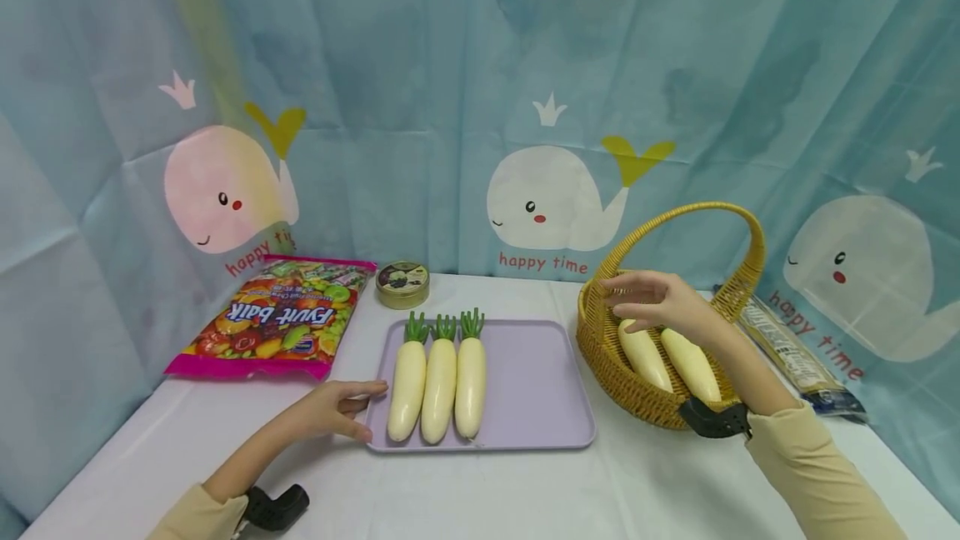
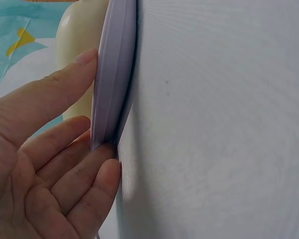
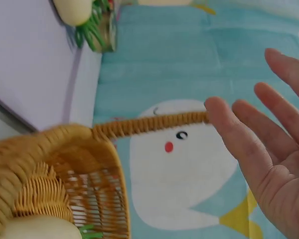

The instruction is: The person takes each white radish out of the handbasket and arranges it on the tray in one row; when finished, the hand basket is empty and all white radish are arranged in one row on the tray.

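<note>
Three white radishes with green tops, one of them a radish [image 1: 439, 390], lie side by side on the left part of a lilac tray [image 1: 536, 390]. My left hand [image 1: 330, 413] is at the tray's left edge; in the left wrist view the hand [image 2: 55, 149] has its thumb and fingertips against the rim [image 2: 114, 74], fingers slightly bent. Over the wicker basket [image 1: 630, 390] hovers my right hand [image 1: 667, 307], fingers apart and holding nothing. Two more radishes, one a radish [image 1: 690, 365], lie in the basket. The right wrist view has the hand [image 3: 274, 149] beside the basket handle [image 3: 154, 123].
A colourful candy bag [image 1: 273, 319] lies at the left, with a round tin [image 1: 402, 283] behind the tray. Right of the basket is a long flat package [image 1: 802, 357]. A blue curtain [image 1: 420, 107] with whale prints hangs behind the white table [image 1: 450, 498].
</note>
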A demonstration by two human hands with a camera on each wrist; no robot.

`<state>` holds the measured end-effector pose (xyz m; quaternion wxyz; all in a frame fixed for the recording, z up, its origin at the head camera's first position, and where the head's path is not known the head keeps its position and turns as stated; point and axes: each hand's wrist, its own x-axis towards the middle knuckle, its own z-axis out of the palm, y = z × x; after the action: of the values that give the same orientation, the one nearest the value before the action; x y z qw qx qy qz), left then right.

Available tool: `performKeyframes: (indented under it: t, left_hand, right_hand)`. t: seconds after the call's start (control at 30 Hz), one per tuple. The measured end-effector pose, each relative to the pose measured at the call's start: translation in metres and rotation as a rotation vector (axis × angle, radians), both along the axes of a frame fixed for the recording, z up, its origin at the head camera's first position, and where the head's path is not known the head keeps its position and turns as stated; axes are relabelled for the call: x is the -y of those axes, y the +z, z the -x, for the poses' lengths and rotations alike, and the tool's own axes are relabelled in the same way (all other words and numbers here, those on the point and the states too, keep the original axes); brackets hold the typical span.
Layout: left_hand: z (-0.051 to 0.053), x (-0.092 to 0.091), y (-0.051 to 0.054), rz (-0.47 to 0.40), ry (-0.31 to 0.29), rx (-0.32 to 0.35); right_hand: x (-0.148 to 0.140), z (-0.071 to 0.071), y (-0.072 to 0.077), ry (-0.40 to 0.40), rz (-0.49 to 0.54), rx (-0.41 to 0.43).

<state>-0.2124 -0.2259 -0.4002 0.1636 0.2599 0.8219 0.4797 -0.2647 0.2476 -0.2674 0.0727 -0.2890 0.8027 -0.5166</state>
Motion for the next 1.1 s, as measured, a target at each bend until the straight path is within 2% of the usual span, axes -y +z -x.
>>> performKeyframes:
  t: [0.17,0.4,0.53,0.67,0.9,1.1]
  left_hand:
    - [-0.001,-0.001,0.001,-0.01,0.004,0.006]
    - [0.002,0.0,-0.003,-0.014,-0.002,0.014]
    - [0.002,0.001,-0.004,-0.007,0.001,0.02]
    - [0.001,0.001,-0.002,-0.002,0.002,0.004]
    - [0.0,0.001,-0.003,-0.004,0.002,0.019]
    - [-0.001,0.001,-0.003,0.007,0.014,0.005]
  right_hand:
    - [-0.01,0.011,0.003,-0.023,0.019,-0.028]
    - [-0.023,0.024,-0.004,-0.042,0.083,0.021]
    - [-0.029,0.03,-0.008,-0.046,0.078,0.02]
    - [-0.032,0.041,-0.011,-0.11,0.031,-0.015]
    - [-0.038,0.06,-0.02,-0.182,0.022,0.06]
    - [-0.037,0.074,-0.027,-0.244,0.029,0.026]
